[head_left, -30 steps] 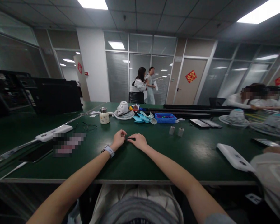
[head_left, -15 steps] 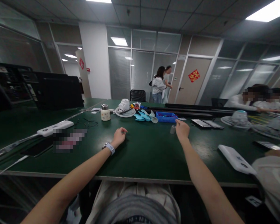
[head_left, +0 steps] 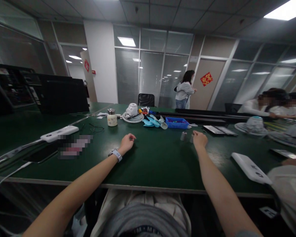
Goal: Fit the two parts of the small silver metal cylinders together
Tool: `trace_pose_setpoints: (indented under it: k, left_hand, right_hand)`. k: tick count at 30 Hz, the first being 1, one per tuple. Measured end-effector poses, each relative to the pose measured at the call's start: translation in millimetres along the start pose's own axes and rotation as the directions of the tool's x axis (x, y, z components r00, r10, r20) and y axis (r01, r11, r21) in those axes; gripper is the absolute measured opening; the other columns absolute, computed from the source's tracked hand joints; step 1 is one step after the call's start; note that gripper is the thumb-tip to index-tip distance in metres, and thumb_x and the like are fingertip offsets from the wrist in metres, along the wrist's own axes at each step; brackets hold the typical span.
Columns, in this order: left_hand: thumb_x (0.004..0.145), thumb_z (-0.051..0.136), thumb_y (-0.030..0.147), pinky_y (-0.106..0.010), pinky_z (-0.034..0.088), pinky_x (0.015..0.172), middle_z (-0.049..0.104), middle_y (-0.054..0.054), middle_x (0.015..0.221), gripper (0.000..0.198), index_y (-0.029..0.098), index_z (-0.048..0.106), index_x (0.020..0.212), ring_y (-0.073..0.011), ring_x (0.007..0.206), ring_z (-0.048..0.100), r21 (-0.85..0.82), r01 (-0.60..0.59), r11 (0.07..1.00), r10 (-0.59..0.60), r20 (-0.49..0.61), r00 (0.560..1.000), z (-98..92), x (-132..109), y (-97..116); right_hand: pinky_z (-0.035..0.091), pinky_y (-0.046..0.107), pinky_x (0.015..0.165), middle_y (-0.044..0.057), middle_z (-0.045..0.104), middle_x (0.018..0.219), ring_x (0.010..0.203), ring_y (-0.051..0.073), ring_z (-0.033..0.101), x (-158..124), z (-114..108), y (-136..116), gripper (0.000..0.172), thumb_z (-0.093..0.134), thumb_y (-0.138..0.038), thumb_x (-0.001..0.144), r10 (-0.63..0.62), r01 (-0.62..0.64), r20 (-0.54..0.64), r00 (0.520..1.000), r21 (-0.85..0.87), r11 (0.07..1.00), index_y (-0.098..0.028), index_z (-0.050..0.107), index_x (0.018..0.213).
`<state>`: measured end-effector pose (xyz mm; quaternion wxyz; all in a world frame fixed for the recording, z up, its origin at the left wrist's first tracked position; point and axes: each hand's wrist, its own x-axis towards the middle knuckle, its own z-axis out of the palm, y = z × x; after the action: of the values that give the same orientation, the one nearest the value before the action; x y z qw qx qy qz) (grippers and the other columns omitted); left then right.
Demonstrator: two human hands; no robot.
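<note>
Hands apart: right hand (head_left: 200,141) at one-o'clock cylinder (head_left: 191,139), likely angled for its upright stance; left hand (head_left: 127,144) curled, grips unclear.

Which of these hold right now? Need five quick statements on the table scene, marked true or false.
1. The right hand is at one of two metal cylinders. True.
2. The wristwatch is on the right arm. False: it is on the left arm.
3. The fan blades lie between the bottle and the blue tray. True.
4. The bottle lies on its side. False: it stands upright.
5. The left hand is inside the blue tray. False: it is well apart from it.
</note>
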<state>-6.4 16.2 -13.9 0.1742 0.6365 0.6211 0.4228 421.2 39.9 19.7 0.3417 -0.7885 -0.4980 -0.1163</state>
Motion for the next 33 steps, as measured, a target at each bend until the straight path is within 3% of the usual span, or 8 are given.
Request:
trace_pose_setpoints:
  k: [10,13,15,18,20,23,29,33]
  left_hand:
    - [0.073,0.053,0.003,-0.026,0.048,0.07,0.068,-0.003,0.086,0.021,0.019,0.063,0.083,-0.0162,0.078,0.063,-0.008,-0.038,0.999,0.038,-0.003,0.999,-1.6,-1.3,-0.1]
    - [0.074,0.053,0.005,-0.026,0.048,0.07,0.068,-0.004,0.088,0.019,0.018,0.063,0.084,-0.0162,0.077,0.063,0.001,-0.041,0.999,0.041,0.006,0.999,-1.1,-0.8,-0.7]
    - [0.075,0.053,0.006,-0.026,0.048,0.07,0.068,-0.005,0.09,0.018,0.018,0.063,0.084,-0.0163,0.077,0.063,0.008,-0.042,0.999,0.042,0.007,0.999,-0.6,-0.3,-0.9]
    - [0.076,0.054,0.006,-0.026,0.048,0.071,0.069,-0.005,0.09,0.018,0.018,0.063,0.084,-0.0162,0.077,0.064,0.018,-0.043,0.999,0.043,0.007,0.999,-0.4,-0.4,-0.1]
    - [0.076,0.053,0.005,-0.026,0.048,0.071,0.069,-0.005,0.09,0.019,0.018,0.063,0.085,-0.016,0.077,0.064,0.021,-0.044,0.999,0.044,0.014,0.999,-0.8,-1.2,1.1]
    - [0.076,0.053,0.004,-0.026,0.048,0.07,0.069,-0.005,0.089,0.02,0.018,0.063,0.085,-0.0161,0.076,0.064,0.021,-0.039,0.999,0.038,0.02,0.999,-1.5,-2.9,2.7]
    - [0.074,0.053,0.003,-0.025,0.048,0.069,0.066,-0.003,0.086,0.021,0.019,0.062,0.085,-0.0157,0.076,0.063,0.016,-0.043,0.999,0.043,0.027,0.999,-1.7,-3.8,1.5]
    - [0.078,0.056,0.009,-0.026,0.049,0.07,0.063,-0.004,0.092,0.014,0.018,0.061,0.086,-0.0141,0.074,0.061,0.019,-0.15,0.989,0.149,0.023,0.989,-2.9,-7.7,7.5]
  right_hand:
    - [0.048,0.037,0.08,0.02,0.071,0.1,0.091,0.028,0.067,0.6,0.6,-0.3,0.034,0.047,-0.024,0.089,0.054,-0.057,0.042,0.998,0.071,0.996,-0.016,0.073,0.11]
    - [0.046,0.041,0.087,0.021,0.07,0.101,0.097,0.029,0.065,-1.1,-0.4,-1.7,0.034,0.047,-0.026,0.09,0.038,-0.039,0.041,0.998,0.021,0.999,-0.014,0.073,0.109]
    - [0.038,0.048,0.099,0.02,0.066,0.116,0.112,0.029,0.058,-3.0,0.4,-3.7,0.035,0.046,-0.028,0.091,-0.035,0.034,-0.052,0.998,-0.027,0.999,-0.015,0.071,0.112]
    - [0.02,0.058,0.108,0.017,0.047,0.142,0.134,0.031,0.034,-6.3,4.9,-9.2,0.04,0.049,-0.042,0.09,-0.149,0.135,-0.172,0.974,-0.09,0.987,-0.017,0.07,0.113]
    - [0.011,0.061,0.109,0.017,0.038,0.148,0.14,0.033,0.021,-8.7,9.5,-14.4,0.048,0.052,-0.055,0.086,-0.182,0.165,-0.143,0.973,-0.121,0.979,-0.017,0.072,0.108]
    - [0.005,0.062,0.109,0.016,0.035,0.149,0.142,0.035,0.013,-11.7,16.3,-22.2,0.055,0.053,-0.065,0.08,-0.19,0.178,-0.075,0.979,-0.135,0.975,-0.018,0.075,0.1]
    - [0.002,0.062,0.109,0.017,0.038,0.146,0.141,0.034,0.011,-12.5,19.2,-25.1,0.052,0.061,-0.063,0.075,-0.228,0.219,-0.069,0.971,-0.119,0.969,-0.016,0.075,0.092]
    - [0.005,0.059,0.109,0.016,0.05,0.137,0.139,0.035,0.019,-25.8,12.3,-40.6,0.047,0.066,-0.063,0.07,-0.274,0.278,-0.125,0.953,0.011,0.961,-0.017,0.075,0.079]
